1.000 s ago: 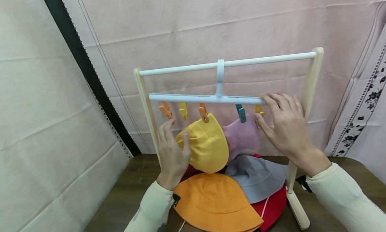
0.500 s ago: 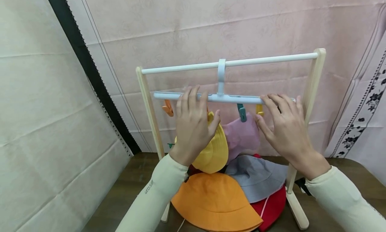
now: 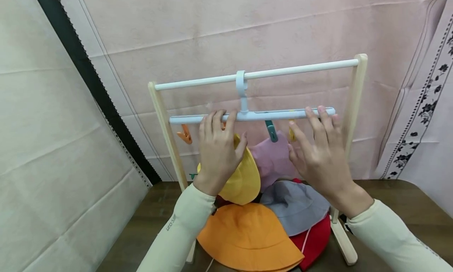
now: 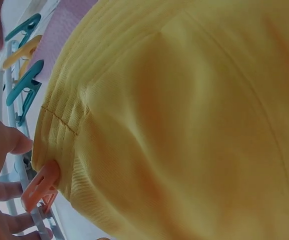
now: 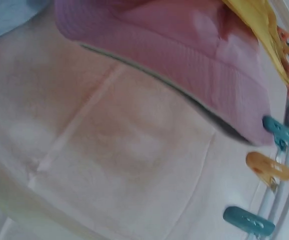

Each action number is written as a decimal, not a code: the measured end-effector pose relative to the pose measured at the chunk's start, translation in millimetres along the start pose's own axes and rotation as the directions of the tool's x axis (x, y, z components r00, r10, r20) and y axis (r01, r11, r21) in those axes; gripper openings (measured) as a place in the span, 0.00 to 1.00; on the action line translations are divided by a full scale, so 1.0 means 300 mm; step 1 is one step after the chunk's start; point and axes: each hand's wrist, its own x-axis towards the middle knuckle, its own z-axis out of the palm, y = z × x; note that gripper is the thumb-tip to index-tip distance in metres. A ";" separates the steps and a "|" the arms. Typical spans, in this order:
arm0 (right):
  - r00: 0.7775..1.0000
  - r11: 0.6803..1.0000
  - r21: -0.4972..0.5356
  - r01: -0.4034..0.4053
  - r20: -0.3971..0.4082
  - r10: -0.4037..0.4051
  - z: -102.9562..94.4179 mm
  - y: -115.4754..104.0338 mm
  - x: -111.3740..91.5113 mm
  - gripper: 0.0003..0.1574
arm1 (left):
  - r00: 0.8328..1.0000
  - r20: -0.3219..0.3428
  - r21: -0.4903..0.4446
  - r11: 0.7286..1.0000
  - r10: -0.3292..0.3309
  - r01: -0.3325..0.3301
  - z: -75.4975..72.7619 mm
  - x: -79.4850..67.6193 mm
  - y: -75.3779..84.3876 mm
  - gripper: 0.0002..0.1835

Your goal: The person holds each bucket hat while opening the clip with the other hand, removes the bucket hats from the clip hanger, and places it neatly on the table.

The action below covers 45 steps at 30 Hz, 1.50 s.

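Note:
In the head view a pale blue clip hanger (image 3: 276, 115) hangs from the rack's rod. My left hand (image 3: 218, 154) bends its fingers over the bar left of the hook, thumb apart beside the yellow hat (image 3: 245, 181). My right hand (image 3: 320, 158) has its fingers stretched out, tips at the bar near its right end. An orange clip (image 4: 41, 186) pinches the yellow hat's edge in the left wrist view. The lilac hat (image 5: 184, 60) is held by a teal clip (image 5: 279, 131) in the right wrist view. Beside that clip hang a yellow clip (image 5: 268, 166) and another teal clip (image 5: 248, 221), both without a hat.
A wooden rack with a white rod (image 3: 297, 70) stands on the dark table (image 3: 389, 209). Below the hanger lie an orange hat (image 3: 247, 236), a grey-blue hat (image 3: 295, 205) and a red hat (image 3: 315, 238). An orange clip (image 3: 185, 135) hangs at the hanger's left. Cloth surrounds the table.
My left hand has risen from beside the yellow hat to the hanger bar. My right hand's fingers have straightened, the bar's right end now shows, and the hook has turned. The view has shifted slightly.

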 end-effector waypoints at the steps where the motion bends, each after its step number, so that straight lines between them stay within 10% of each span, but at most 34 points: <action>1: 0.999 1.000 0.012 0.027 -0.038 -0.026 0.008 -0.009 -0.002 0.25 | 1.000 -0.003 -0.010 1.000 -0.003 0.003 0.000 0.000 -0.004 0.30; 4: 0.996 0.995 0.073 0.063 -0.071 -0.058 0.024 -0.036 -0.019 0.23 | 1.000 -0.011 -0.033 0.999 -0.011 0.010 0.000 0.004 -0.012 0.30; 10: 0.976 0.987 0.102 -0.120 0.197 0.099 0.029 -0.079 -0.091 0.21 | 1.000 0.018 -0.061 0.998 -0.026 0.027 0.006 -0.006 -0.029 0.31; 20: 0.752 0.794 0.192 -0.577 0.505 0.424 0.075 -0.110 -0.098 0.29 | 0.998 0.042 -0.135 0.989 -0.049 0.055 0.005 -0.017 -0.069 0.30; 27: 0.729 0.681 0.320 -0.659 0.495 0.473 0.099 -0.122 -0.103 0.16 | 1.000 -0.026 -0.185 0.983 0.004 -0.009 -0.010 -0.035 -0.053 0.33; 33: 0.742 0.655 0.369 -0.660 0.456 0.491 0.100 -0.127 -0.090 0.16 | 0.986 -0.151 -0.310 0.943 0.076 -0.120 -0.044 -0.047 0.004 0.19; 37: 0.734 0.637 0.380 -0.671 0.463 0.497 0.087 -0.141 -0.089 0.13 | 0.999 0.034 -0.513 0.857 -0.025 0.039 -0.067 -0.070 0.072 0.16; 39: 0.728 0.628 0.382 -0.678 0.469 0.501 0.078 -0.152 -0.092 0.13 | 0.980 0.174 -0.587 0.788 -0.099 0.184 -0.078 -0.080 0.105 0.20; 45: 0.724 0.622 0.382 -0.683 0.464 0.510 0.068 -0.167 -0.091 0.15 | 0.857 0.464 -0.746 0.422 -0.225 0.514 -0.090 -0.066 0.158 0.29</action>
